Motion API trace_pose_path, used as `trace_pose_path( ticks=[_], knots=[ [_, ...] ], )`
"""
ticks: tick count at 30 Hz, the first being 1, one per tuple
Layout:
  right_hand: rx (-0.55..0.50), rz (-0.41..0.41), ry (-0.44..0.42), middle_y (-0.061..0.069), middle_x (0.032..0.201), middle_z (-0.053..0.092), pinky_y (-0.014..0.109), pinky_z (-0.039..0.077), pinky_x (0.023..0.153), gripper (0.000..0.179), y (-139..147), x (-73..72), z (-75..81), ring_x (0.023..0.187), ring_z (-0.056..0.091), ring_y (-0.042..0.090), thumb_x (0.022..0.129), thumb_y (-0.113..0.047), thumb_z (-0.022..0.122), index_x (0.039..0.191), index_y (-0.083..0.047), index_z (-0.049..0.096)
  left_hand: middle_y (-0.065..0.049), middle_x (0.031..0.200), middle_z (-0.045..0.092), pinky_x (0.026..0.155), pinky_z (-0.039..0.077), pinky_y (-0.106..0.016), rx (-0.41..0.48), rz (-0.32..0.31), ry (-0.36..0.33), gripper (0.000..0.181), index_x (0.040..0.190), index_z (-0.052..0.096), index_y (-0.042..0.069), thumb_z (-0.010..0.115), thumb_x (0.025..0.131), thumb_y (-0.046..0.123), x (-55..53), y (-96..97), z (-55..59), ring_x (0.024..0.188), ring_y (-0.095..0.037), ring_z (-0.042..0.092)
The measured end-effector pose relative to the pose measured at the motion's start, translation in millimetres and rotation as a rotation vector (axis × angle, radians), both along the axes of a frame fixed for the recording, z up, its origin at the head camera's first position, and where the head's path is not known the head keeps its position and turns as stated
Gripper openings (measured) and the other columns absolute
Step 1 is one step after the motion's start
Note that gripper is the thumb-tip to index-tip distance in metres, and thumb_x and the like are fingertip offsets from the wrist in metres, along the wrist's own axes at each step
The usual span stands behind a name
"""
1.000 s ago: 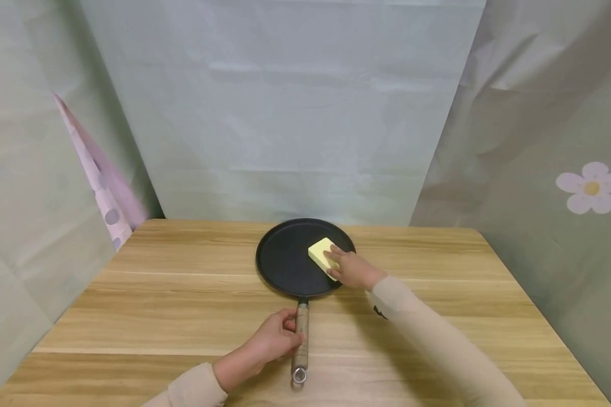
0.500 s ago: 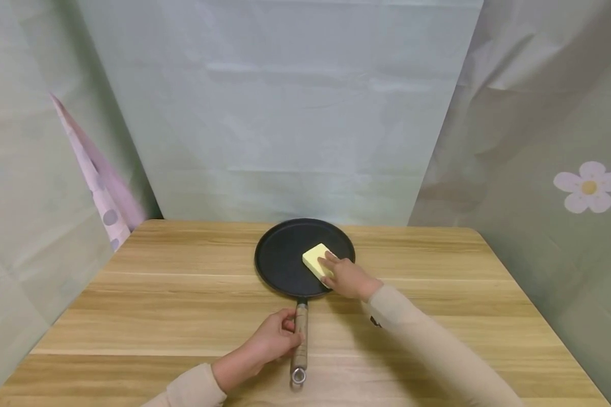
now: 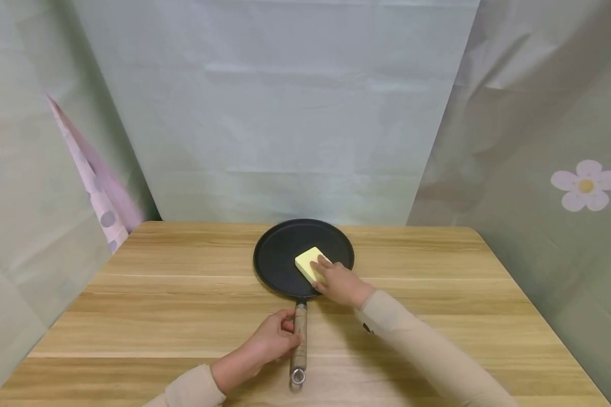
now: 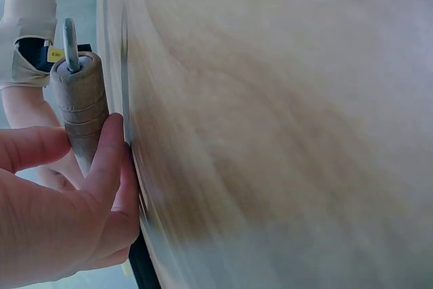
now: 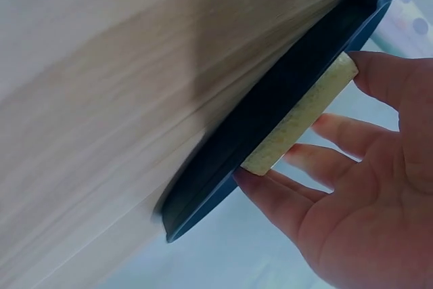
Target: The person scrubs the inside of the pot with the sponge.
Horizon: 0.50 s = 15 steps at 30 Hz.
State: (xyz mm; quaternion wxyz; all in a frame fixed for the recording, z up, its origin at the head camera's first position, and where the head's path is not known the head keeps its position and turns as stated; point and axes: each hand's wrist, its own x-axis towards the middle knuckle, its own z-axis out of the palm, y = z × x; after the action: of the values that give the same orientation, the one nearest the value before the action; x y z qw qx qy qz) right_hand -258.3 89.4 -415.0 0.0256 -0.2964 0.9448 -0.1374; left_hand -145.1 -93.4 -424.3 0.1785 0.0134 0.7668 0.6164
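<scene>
A flat round black frying pan lies on the wooden table, its wooden handle pointing toward me. My left hand pinches that handle between thumb and fingers; the left wrist view shows the handle's end with a metal hanging ring. A pale yellow rectangular sponge lies flat on the pan, right of its middle. My right hand holds it from above. In the right wrist view the thumb and another finger grip opposite ends of the sponge, with other fingers on top.
The wooden table reaches back to a hanging pale cloth. More cloth closes in both sides, with a printed flower on the right. The pan's far rim is near the table's back edge.
My right hand has slid the sponge left and toward me across the pan. My left hand stays on the handle, and the pan has hardly moved.
</scene>
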Motion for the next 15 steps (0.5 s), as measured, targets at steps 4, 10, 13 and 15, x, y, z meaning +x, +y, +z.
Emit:
trace_pose_path(
  ticks=[4,10,13,15],
  knots=[
    [0.019,0.005,0.012,0.025,0.147,0.036,0.054,0.048,0.093,0.053,-6.9,2.7,-0.1,0.11,0.053,0.05,0.097,-0.028,0.058,0.143,-0.004,0.044,-0.013,0.094,0.05,0.065,0.054,-0.031,0.001,-0.006,0.0,0.055,0.133,0.04,-0.014,0.062,0.083,-0.005,-0.1,0.1,0.3,0.076,-0.015,0.058],
    [0.034,0.015,0.032,0.023,0.147,0.037,0.051,0.049,0.093,0.054,-17.0,4.5,-0.9,0.111,0.054,0.048,0.097,-0.03,0.057,0.143,-0.005,0.044,-0.014,0.096,0.051,0.066,0.055,-0.031,0.003,-0.01,-0.009,0.057,0.134,0.039,-0.014,0.061,0.083,-0.005,-1.1,-0.6,0.0,0.076,-0.016,0.058],
    [0.032,0.026,0.051,0.023,0.147,0.037,0.05,0.05,0.091,0.054,-21.1,4.3,-1.5,0.109,0.055,0.045,0.097,-0.031,0.057,0.143,-0.005,0.045,-0.014,0.096,0.052,0.066,0.055,-0.032,-0.003,-0.008,-0.005,0.057,0.134,0.038,-0.014,0.061,0.082,-0.005,-2.0,-0.8,-0.7,0.076,-0.016,0.058],
    [0.03,0.036,0.064,0.023,0.146,0.038,0.05,0.051,0.09,0.053,-22.6,4.5,-2.4,0.108,0.056,0.044,0.097,-0.03,0.058,0.142,-0.005,0.046,-0.014,0.096,0.051,0.066,0.055,-0.032,-0.004,-0.009,-0.004,0.058,0.134,0.038,-0.014,0.061,0.082,-0.005,-2.0,-0.3,-1.4,0.076,-0.016,0.058]
  ],
)
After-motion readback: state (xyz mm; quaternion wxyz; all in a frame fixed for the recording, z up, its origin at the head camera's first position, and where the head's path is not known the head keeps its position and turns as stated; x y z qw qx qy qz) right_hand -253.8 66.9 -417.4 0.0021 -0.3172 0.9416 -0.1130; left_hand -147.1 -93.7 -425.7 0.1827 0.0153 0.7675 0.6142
